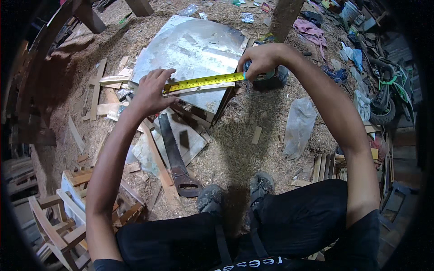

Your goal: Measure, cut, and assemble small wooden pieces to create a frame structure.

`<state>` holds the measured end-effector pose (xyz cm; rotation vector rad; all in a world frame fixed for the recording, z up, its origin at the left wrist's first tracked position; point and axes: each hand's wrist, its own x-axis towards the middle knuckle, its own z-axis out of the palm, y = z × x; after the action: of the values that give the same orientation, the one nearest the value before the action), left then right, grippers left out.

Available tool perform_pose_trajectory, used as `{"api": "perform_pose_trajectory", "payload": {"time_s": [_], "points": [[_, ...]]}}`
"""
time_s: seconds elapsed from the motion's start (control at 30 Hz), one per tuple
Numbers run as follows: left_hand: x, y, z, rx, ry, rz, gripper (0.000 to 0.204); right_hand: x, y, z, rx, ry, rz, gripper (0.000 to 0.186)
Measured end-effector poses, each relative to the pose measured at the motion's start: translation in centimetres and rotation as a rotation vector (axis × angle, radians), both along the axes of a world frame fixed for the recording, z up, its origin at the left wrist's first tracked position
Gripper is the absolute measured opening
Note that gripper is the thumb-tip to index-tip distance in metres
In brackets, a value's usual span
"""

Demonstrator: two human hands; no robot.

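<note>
A yellow tape measure (203, 82) is drawn out over a pale wooden strip (205, 89), which lies on a worn, silvery board (194, 45). My right hand (262, 61) is closed round the tape's case at the strip's right end. At the other end is my left hand (151, 92), its thumb and fingers spread to either side of the blade's tip and the strip. Whether its palm touches them is hidden. A handsaw (174, 153) with a dark blade leans below the board, handle toward my feet.
Wood offcuts (101, 90) lie left of the board on sawdust-covered ground. A wooden frame (58, 221) stands at lower left. Wooden posts (287, 18) rise at the far side. To the right are a clear plastic bag (299, 126), stacked slats (323, 167) and a small wheeled vehicle (386, 90).
</note>
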<state>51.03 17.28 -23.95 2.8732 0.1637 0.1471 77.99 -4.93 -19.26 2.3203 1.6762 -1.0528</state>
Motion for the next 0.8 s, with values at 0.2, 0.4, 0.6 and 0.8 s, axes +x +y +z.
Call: {"api": "perform_pose_trajectory", "payload": {"time_s": [0.2,0.4,0.6,0.8], "points": [[3.5,-5.4,0.3,0.06,-0.196,-0.29,0.039,0.4,-0.2,-0.6,0.016,0.019,-0.004,0.05],[6.7,-5.4,-0.6,0.061,-0.011,-0.421,0.034,-0.2,-0.1,0.0,-0.003,0.033,-0.015,0.051],[8.1,-5.3,-0.5,0.063,0.091,-0.509,0.032,0.0,-0.1,-0.4,-0.025,0.066,-0.084,0.053],[8.3,-4.9,-1.0,0.073,-0.001,-0.562,0.037,-0.1,-0.2,0.1,-0.025,0.083,-0.095,0.055]]}}
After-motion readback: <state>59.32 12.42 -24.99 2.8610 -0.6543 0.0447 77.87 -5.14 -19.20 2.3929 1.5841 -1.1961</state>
